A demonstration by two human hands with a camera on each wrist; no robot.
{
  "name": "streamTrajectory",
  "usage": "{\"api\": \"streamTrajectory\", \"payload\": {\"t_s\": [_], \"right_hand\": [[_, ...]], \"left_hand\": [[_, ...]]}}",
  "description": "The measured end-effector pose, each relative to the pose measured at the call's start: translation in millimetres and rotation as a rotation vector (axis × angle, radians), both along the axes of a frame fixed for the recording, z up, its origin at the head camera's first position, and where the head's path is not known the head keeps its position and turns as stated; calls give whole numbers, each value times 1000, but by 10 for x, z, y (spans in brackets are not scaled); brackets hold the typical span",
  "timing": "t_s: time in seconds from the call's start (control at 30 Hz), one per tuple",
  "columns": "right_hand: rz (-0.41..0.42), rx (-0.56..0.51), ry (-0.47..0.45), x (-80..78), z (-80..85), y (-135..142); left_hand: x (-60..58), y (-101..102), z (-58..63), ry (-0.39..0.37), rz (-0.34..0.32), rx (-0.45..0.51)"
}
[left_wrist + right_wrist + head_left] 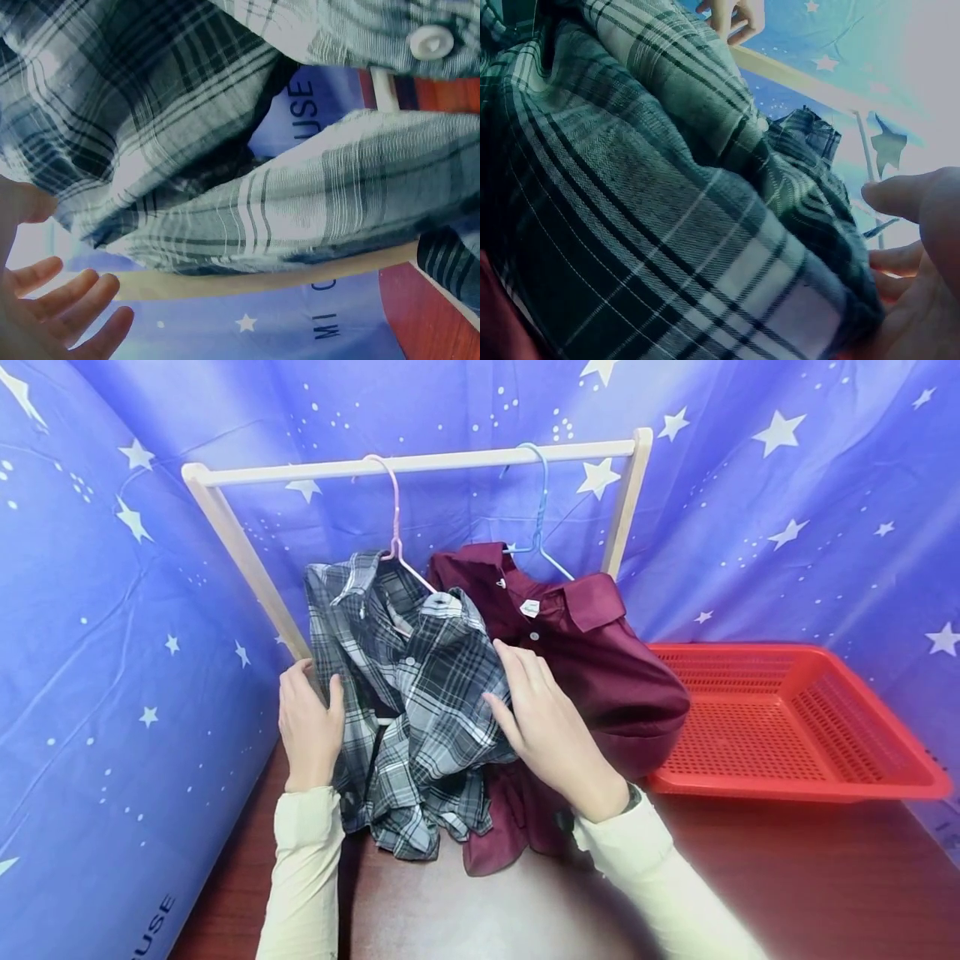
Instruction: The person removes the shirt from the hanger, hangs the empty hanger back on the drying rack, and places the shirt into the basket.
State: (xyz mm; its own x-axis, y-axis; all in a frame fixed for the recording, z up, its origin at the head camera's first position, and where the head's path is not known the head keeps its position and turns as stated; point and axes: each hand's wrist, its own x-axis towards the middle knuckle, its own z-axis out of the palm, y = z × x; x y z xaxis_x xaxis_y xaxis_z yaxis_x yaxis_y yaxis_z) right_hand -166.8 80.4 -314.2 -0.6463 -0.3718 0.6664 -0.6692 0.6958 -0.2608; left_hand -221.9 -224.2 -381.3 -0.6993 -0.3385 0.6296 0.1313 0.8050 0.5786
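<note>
Plaid shirt [450, 693]: grey, black and white checks, thin pale lines running beside broad dark bands; from my seat I see it rumpled, the side nearer the right hand puffed out in soft folds.
Where it hangs: on the pink hanger [394, 502], hooked left of middle over the bar of the wooden rack [450, 462]; its lower end bunches low, above the table [465, 918].
Collar and front: the collar spreads apart below the hook, and I can pick out a white button on the front.
Left hand [309, 718]: released, by my reading; fingers loosely bent and spread beside the shirt's edge, near the rack's post. I cannot tell whether the thumb touches cloth.
Right hand [551, 718]: rests against the shirt's puffed side, grasping nothing; on my right wrist feed the thumb stands away from the fingers.
Burgundy shirt [630, 693]: beside the plaid one and partly behind it, on a blue hanger [541, 510].
Red basket [810, 789]: right of both shirts.
Backdrop: I see a blue curtain [750, 527] with pale stars.
</note>
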Motion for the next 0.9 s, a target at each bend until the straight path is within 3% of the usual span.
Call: {"api": "streamTrajectory", "payload": {"t_s": [0.27,0.47,0.77,0.9], "right_hand": [[-25,-79,-43,-87,-24,4],[-33,-93,-35,-96,-22,-23],[-32,-83,-25,-126,8,-2],[-46,-91,2,-134,17,8]], "left_hand": [[-79,-121,21,53,110,39],[-137,-171,78,51,94,91],[-247,-192,119,12,37,260],[-307,-204,124,-10,61,268]]}}
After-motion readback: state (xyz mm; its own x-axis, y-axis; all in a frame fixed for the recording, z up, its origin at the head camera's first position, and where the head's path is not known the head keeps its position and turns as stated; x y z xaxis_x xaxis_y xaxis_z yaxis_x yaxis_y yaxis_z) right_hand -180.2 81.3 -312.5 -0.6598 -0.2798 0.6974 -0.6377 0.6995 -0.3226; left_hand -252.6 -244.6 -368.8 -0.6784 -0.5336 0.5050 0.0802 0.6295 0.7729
